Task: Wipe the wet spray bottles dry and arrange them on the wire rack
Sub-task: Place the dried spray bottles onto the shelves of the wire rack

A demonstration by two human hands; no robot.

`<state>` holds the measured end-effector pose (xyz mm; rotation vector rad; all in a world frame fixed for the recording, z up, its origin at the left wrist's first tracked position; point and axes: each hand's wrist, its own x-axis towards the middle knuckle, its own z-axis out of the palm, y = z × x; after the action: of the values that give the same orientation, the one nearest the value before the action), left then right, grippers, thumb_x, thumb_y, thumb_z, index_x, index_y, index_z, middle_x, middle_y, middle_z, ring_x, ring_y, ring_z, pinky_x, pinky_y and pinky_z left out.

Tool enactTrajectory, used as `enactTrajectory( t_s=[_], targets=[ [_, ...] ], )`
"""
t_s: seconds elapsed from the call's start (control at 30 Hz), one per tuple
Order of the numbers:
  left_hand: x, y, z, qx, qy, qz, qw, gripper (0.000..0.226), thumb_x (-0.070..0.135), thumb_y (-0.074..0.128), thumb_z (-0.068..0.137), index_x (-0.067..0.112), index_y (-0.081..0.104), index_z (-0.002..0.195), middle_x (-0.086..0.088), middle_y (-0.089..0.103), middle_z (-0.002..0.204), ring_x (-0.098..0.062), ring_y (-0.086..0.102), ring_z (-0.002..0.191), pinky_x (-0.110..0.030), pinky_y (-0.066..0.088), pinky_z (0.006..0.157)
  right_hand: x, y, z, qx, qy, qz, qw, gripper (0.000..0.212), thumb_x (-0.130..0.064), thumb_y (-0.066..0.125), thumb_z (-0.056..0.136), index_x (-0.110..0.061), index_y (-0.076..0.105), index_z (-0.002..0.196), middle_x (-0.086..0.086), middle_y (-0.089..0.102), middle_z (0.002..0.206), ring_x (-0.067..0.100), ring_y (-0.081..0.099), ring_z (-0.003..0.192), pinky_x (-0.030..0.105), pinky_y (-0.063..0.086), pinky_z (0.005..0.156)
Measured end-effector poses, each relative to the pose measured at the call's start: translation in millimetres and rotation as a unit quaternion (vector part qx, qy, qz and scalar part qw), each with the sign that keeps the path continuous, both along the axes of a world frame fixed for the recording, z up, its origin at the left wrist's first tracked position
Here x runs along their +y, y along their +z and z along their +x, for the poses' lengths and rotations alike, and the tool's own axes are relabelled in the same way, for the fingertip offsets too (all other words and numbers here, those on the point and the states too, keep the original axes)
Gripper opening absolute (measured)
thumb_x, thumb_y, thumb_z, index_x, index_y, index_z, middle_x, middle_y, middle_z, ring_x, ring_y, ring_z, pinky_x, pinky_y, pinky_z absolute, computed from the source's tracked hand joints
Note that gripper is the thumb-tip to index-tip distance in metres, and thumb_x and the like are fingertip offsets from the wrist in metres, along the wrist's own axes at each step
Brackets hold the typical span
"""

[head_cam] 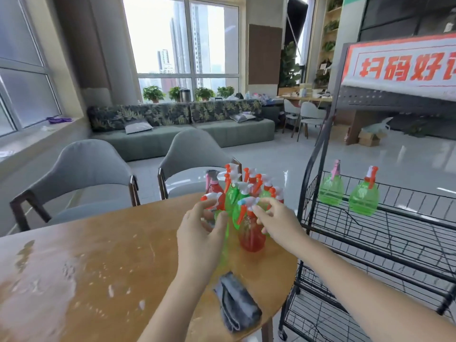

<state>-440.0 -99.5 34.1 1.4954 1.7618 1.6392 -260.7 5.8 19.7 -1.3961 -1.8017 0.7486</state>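
Several red and green spray bottles (246, 191) with white and orange trigger heads stand clustered at the far right edge of the round wooden table (98, 255). My left hand (199, 233) curls round the neck of a blurred green spray bottle (225, 240) at the cluster's front. My right hand (276, 220) reaches in with spread fingers and touches the trigger head of a red bottle (251, 238). A folded grey cloth (237, 302) lies on the table near me. On the black wire rack (399, 230) to the right stand two green bottles (330, 190) (364, 199).
Water patches shine on the table's left half. Two grey chairs (81, 169) (195, 156) stand behind the table. The rack has lower shelves and a red-and-white sign (404, 65) on top. A sofa (182, 129) lines the far window.
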Motion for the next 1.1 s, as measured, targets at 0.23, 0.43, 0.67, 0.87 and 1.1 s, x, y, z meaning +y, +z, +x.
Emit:
enactTrajectory(
  t_s=[0.23,0.43,0.67,0.87,1.1],
  targets=[
    [26,-24,-32,0.035,0.008,-0.105,0.994,0.037,0.051,0.061,0.104,0.043,0.059,0.140,-0.001,0.051,0.128,-0.025,0.047,0.131,-0.040,0.043,0.100,30,-9,-46,-0.095,-0.061,0.011,0.994,0.065,-0.071,0.040,0.099,-0.031,0.041,0.149,0.001,0.071,0.116,0.021,0.071,0.101,0.035,0.052,0.075],
    [42,-27,-40,-0.017,-0.043,-0.137,0.990,0.030,0.047,0.048,0.111,0.041,0.061,0.138,0.005,0.076,0.117,-0.014,0.071,0.103,-0.024,0.051,0.077,38,-7,-51,-0.113,-0.058,0.009,0.992,0.070,-0.075,0.038,0.097,-0.036,0.039,0.155,-0.001,0.069,0.126,0.020,0.066,0.109,0.035,0.052,0.078],
    [39,-17,-26,-0.107,-0.076,-0.104,0.986,0.019,0.037,0.057,0.108,0.044,0.074,0.114,0.005,0.079,0.088,-0.007,0.075,0.076,-0.048,0.061,0.092,15,-7,-32,0.038,0.003,0.006,0.999,0.047,-0.056,0.052,0.097,-0.038,0.056,0.140,-0.001,0.073,0.090,0.023,0.065,0.063,0.039,0.061,0.070],
    [34,18,28,-0.122,-0.133,-0.053,0.982,0.024,0.042,0.053,0.110,0.040,0.077,0.117,0.007,0.079,0.097,-0.007,0.076,0.082,-0.037,0.063,0.087,-16,17,31,0.134,-0.013,0.064,0.989,0.023,-0.047,0.056,0.100,-0.051,0.066,0.121,-0.002,0.074,0.089,0.024,0.068,0.073,0.051,0.060,0.078],
    [44,64,141,-0.137,-0.275,-0.024,0.951,0.019,0.032,0.061,0.107,0.037,0.079,0.112,-0.004,0.079,0.092,-0.020,0.077,0.087,-0.042,0.062,0.091,-48,69,169,0.157,-0.117,0.158,0.968,0.031,-0.039,0.057,0.104,-0.035,0.068,0.132,-0.005,0.077,0.093,0.007,0.072,0.090,0.031,0.060,0.072]
  ],
)
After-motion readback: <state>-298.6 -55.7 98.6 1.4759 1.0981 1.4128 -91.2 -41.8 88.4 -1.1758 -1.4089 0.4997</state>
